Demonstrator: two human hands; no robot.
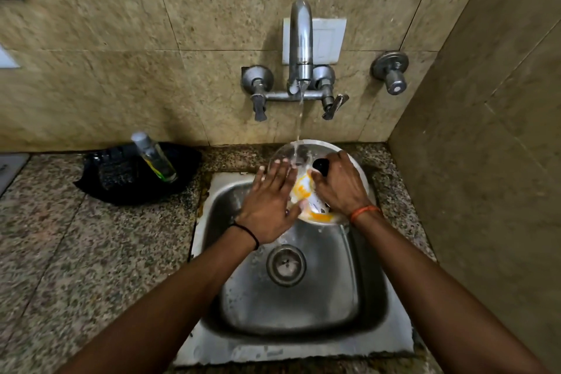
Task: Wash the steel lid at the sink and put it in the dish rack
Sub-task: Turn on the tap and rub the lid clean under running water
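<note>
**Steel under the stream: lid tilted for the rinse**

Steel lid [306, 149] sits over the back of the sink [303, 297], and we tip it up towards the tap [300, 39] so the water [299, 118] lands on its upper face and runs down. Our right hand [341, 185] curls closed around the black knob [321, 165], which steadies the tilt. Our left hand [270, 200] lies flat, fingers spread, pressed on the surface to rub at the yellow residue [303, 188] low on the lid. Holding it above the basin keeps the run-off off the desk [76, 252], where a bottle [153, 156] leans in a black holder [136, 173]. We judge washing is midway; no dish rack is in view.
</note>
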